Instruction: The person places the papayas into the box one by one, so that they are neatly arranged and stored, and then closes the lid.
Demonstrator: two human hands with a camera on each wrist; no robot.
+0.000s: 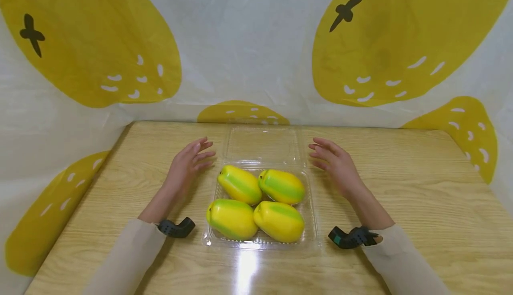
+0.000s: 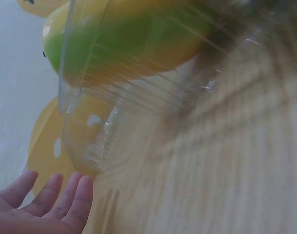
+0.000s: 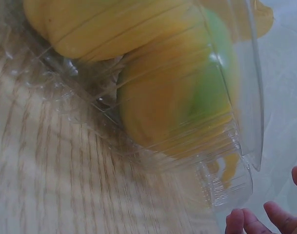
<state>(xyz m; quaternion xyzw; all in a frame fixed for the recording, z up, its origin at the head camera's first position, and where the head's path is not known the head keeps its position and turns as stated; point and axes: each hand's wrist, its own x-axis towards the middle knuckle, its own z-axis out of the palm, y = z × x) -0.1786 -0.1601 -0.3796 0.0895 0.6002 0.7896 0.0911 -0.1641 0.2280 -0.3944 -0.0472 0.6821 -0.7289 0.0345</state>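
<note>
A clear plastic clamshell tray (image 1: 312, 224) lies on the wooden table with its lid (image 1: 262, 146) folded back flat behind it. Several yellow-green mangoes (image 1: 260, 201) fill the tray. My left hand (image 1: 191, 160) hovers open just left of the lid, fingers straight and holding nothing. My right hand (image 1: 332, 159) is held open just right of the lid, also holding nothing. The left wrist view shows the tray wall (image 2: 104, 122) with a mango (image 2: 138, 44) behind it and my fingertips (image 2: 65, 200) below. The right wrist view shows mangoes (image 3: 182, 97) through the tray, fingertips (image 3: 250, 222) at the corner.
The wooden table (image 1: 421, 197) has bare surface on both sides of the tray. A white cloth with large yellow lemon prints (image 1: 256, 46) hangs behind and around the table. Black wrist mounts (image 1: 176, 228) sit on both sleeves.
</note>
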